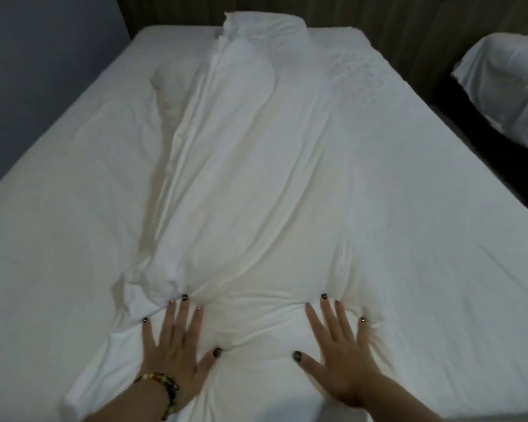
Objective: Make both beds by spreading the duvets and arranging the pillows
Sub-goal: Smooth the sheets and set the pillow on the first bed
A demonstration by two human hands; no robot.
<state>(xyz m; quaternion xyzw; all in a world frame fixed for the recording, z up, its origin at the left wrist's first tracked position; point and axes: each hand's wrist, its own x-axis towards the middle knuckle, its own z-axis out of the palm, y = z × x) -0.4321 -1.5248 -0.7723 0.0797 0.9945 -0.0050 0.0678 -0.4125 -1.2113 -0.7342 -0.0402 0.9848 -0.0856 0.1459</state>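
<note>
While both hands press flat, fingers wide: left hand (177,354) | right hand (340,360) | one duvet (241,184) | two beds.

The duvet (241,193) was white cloth, matt and soft-looking, creased into long folds and bunched into a puffy ridge down the middle. The sheet (58,223) on the bed beneath was the same matt white cloth, smoother, with only faint wrinkles. The headboard (363,10) looked like wood with a dull vertical grain. The wall (43,56) was a flat, matt grey. A bracelet (162,388) on the left wrist was made of glossy coloured beads. The fingernails (217,352) carried dark, shiny polish.
</note>
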